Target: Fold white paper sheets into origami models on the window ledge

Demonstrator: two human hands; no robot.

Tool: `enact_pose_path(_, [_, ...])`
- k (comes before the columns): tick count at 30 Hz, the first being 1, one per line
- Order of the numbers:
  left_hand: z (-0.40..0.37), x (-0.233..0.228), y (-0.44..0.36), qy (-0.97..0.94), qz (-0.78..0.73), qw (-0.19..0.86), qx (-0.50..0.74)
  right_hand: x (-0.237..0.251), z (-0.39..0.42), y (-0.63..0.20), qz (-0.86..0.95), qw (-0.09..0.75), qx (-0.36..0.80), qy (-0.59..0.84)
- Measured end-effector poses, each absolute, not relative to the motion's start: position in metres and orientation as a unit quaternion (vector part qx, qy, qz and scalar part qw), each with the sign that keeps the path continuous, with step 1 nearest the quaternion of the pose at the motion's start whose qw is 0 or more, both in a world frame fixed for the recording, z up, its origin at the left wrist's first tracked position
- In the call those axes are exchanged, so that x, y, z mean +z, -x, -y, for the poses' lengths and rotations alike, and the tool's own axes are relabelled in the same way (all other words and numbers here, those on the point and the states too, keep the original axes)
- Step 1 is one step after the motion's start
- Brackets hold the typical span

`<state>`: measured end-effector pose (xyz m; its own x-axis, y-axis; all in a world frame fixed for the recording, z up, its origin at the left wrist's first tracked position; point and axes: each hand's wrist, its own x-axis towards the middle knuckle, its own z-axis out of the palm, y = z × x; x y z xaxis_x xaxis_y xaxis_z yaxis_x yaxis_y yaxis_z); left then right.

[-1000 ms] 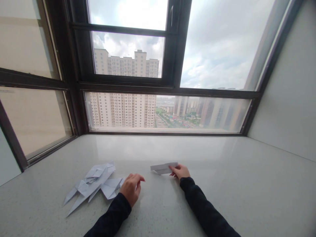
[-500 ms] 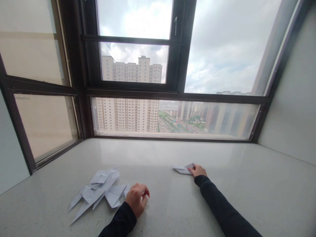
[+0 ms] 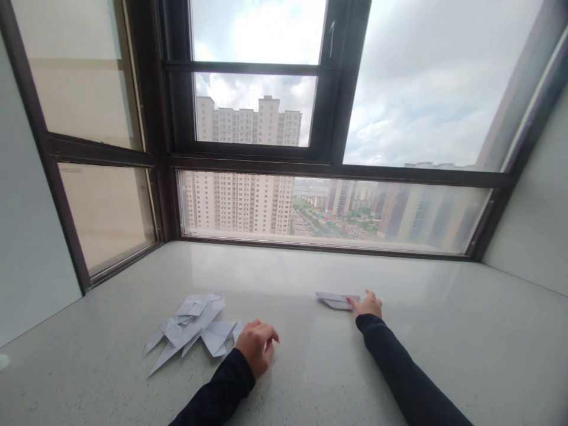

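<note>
My right hand (image 3: 368,305) rests on the pale stone sill (image 3: 399,355) with its fingertips on a small folded white paper (image 3: 336,300) that lies flat just to its left. My left hand (image 3: 260,351) lies curled on the sill, fingers bent, holding nothing. Right beside its left edge sits a pile of folded white paper planes (image 3: 191,327), pointed ends facing the near left. Both arms wear dark sleeves.
A dark-framed window (image 3: 328,157) runs along the far edge of the sill, with tall buildings outside. A side pane (image 3: 106,207) closes the left end and a grey wall (image 3: 532,213) the right.
My right hand has carried the small folded paper to the right and set it flat on the sill. My left hand has stayed curled beside the pile. The view has turned slightly.
</note>
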<state>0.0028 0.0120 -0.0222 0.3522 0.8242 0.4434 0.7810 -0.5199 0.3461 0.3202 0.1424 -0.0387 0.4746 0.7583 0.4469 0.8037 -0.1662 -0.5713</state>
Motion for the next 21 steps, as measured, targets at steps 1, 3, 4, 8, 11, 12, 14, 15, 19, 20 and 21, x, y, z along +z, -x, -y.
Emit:
enact_pose_path(1, [-0.012,-0.021,-0.003,-0.822,-0.489,0.032,0.291,-0.035,-0.141,-0.32,0.509,0.401,-0.033,0.761])
enact_pose_path(3, [-0.012,-0.02,-0.002,-0.823,-0.49,0.025,0.286,-0.028,-0.137,-0.315,0.511,0.412,-0.039,0.754])
enact_pose_path(4, [-0.013,-0.02,-0.001,-0.824,-0.491,0.022,0.283,-0.025,-0.133,-0.31,0.518,0.415,-0.04,0.747])
enact_pose_path(8, [-0.015,-0.017,0.004,-0.822,-0.502,0.006,0.27,-0.016,-0.105,-0.267,0.617,0.441,-0.018,0.651])
enact_pose_path(11, [-0.014,-0.008,0.011,-0.812,-0.524,-0.018,0.255,-0.016,-0.074,-0.224,0.718,0.413,0.047,0.558])
enact_pose_path(12, [-0.014,-0.004,0.014,-0.807,-0.534,-0.028,0.249,-0.017,-0.064,-0.211,0.743,0.39,0.075,0.539])
enact_pose_path(14, [-0.013,0.005,0.021,-0.793,-0.559,-0.053,0.237,-0.021,-0.047,-0.191,0.773,0.34,0.115,0.524])
enact_pose_path(15, [-0.013,0.01,0.025,-0.782,-0.574,-0.067,0.231,-0.024,-0.041,-0.184,0.78,0.32,0.126,0.523])
enact_pose_path(19, [-0.016,0.02,0.042,-0.738,-0.634,-0.106,0.205,-0.033,-0.032,-0.174,0.787,0.295,0.127,0.527])
enact_pose_path(20, [-0.017,0.02,0.046,-0.732,-0.644,-0.109,0.197,-0.034,-0.032,-0.174,0.785,0.298,0.125,0.528])
enact_pose_path(21, [-0.018,0.019,0.049,-0.727,-0.651,-0.112,0.188,-0.034,-0.032,-0.175,0.783,0.302,0.126,0.529])
